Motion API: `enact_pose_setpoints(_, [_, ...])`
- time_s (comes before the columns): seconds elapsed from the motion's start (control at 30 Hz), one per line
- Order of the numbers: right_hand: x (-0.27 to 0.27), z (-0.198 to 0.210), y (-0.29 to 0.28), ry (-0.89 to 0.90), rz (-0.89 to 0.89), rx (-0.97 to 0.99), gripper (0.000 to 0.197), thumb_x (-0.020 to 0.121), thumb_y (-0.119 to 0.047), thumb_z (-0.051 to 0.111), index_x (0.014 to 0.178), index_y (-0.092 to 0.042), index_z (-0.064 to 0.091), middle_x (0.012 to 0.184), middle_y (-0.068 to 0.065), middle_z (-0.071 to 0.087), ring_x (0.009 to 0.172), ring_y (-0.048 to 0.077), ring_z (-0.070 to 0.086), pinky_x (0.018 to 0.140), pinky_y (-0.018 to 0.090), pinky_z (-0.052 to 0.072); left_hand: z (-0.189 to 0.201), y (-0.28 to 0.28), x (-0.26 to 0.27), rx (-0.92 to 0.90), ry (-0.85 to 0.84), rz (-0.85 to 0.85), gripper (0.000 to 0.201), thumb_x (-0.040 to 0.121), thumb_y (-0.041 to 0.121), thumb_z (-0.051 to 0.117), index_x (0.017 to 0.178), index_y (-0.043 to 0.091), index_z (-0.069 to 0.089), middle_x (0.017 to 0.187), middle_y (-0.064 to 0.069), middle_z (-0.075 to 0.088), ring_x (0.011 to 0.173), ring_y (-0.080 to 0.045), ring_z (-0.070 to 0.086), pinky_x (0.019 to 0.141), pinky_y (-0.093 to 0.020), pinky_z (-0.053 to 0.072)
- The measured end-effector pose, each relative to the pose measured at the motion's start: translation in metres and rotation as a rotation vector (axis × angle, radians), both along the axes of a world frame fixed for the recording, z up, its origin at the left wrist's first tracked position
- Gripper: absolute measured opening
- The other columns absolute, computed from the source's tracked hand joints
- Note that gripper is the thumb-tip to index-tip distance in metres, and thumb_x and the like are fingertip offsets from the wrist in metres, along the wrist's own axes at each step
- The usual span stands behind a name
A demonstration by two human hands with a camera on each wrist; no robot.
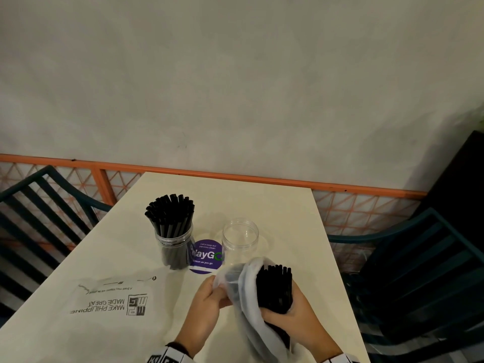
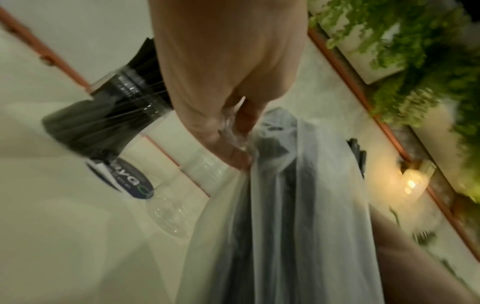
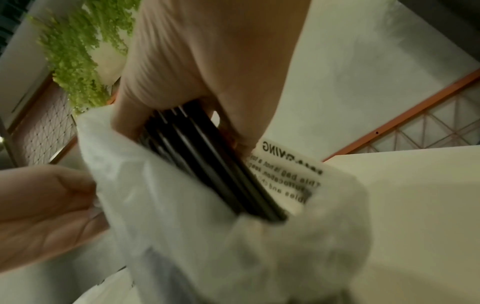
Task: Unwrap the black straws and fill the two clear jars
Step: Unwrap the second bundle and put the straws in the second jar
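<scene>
A clear jar (image 1: 175, 247) packed with upright black straws (image 1: 170, 213) stands mid-table. To its right stands an empty clear jar (image 1: 240, 238). In front of the empty jar my right hand (image 1: 293, 310) grips a thick bundle of black straws (image 1: 275, 289) that sticks halfway out of a white translucent plastic bag (image 1: 251, 305). My left hand (image 1: 212, 297) pinches the bag's open edge and holds it away from the bundle. The right wrist view shows the straws (image 3: 207, 164) inside my curled fingers, with the bag (image 3: 168, 205) bunched below. In the left wrist view my fingertips (image 2: 233, 148) pinch the bag (image 2: 280, 205).
A flat white printed bag (image 1: 110, 299) lies at the table's front left. A purple round sticker (image 1: 205, 255) sits between the jars. Dark slatted chairs (image 1: 419, 271) stand at both sides of the white table (image 1: 288, 210). An orange rail (image 1: 235, 176) runs behind.
</scene>
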State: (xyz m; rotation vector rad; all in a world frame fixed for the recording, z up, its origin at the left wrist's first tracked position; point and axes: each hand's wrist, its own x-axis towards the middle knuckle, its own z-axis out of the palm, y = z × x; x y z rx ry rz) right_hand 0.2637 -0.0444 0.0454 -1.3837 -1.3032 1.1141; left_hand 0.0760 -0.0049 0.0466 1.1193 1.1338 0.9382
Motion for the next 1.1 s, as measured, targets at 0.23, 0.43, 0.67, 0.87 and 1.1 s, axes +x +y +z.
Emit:
enact_pose_setpoints(0.23, [-0.002,0.005,-0.002,-0.001,-0.006,0.071,0.079,0.063,-0.007,0.082,0.118,-0.039,0.036,0.112,-0.039,0.055,0.103,-0.029,0.043,0.086,-0.003,0.038,-0.001,-0.005,-0.005,0.016,-0.176,-0.206,0.04,0.069,0.032,0.071,0.105,0.014,0.064,0.102,-0.007,0.07,0.094,-0.02,0.065,0.081,-0.029,0.054])
enact_pose_setpoints(0.43, [-0.01,-0.004,-0.001,-0.005,-0.089,0.103,0.083,0.038,-0.05,0.087,0.108,-0.041,0.044,0.108,-0.023,0.059,0.106,-0.008,0.055,0.079,0.003,0.042,-0.003,-0.001,0.006,0.168,0.051,0.006,0.013,0.083,0.014,0.063,0.089,0.003,0.058,0.078,-0.017,0.066,0.071,-0.018,0.061,0.065,-0.021,0.055])
enact_pose_setpoints(0.67, [-0.008,-0.005,-0.004,-0.205,-0.175,0.099,0.071,0.042,-0.049,0.077,0.101,-0.049,0.038,0.119,-0.03,0.025,0.115,0.004,0.026,0.099,0.027,0.03,0.008,-0.009,0.005,0.261,0.108,-0.126,0.044,0.085,-0.011,0.039,0.103,0.026,0.055,0.077,0.02,0.069,0.066,0.0,0.06,0.065,-0.008,0.045])
enact_pose_setpoints(0.87, [-0.001,-0.006,-0.007,0.073,-0.022,0.033,0.099,0.034,-0.07,0.079,0.117,-0.029,0.044,0.114,-0.015,0.055,0.099,-0.02,0.054,0.079,0.001,0.042,0.011,-0.008,0.003,0.125,-0.051,-0.19,0.007,0.073,0.027,0.071,0.077,0.023,0.068,0.068,0.008,0.068,0.062,-0.007,0.058,0.062,-0.013,0.046])
enact_pose_setpoints(1.1, [0.0,-0.003,-0.019,0.106,0.178,-0.07,0.099,0.037,-0.055,0.088,0.122,-0.052,0.038,0.115,-0.043,0.054,0.114,-0.017,0.047,0.096,0.005,0.035,-0.015,0.001,0.003,-0.007,-0.128,-0.015,0.005,0.087,0.006,0.043,0.083,0.003,0.043,0.068,-0.01,0.046,0.063,-0.014,0.045,0.057,-0.023,0.043])
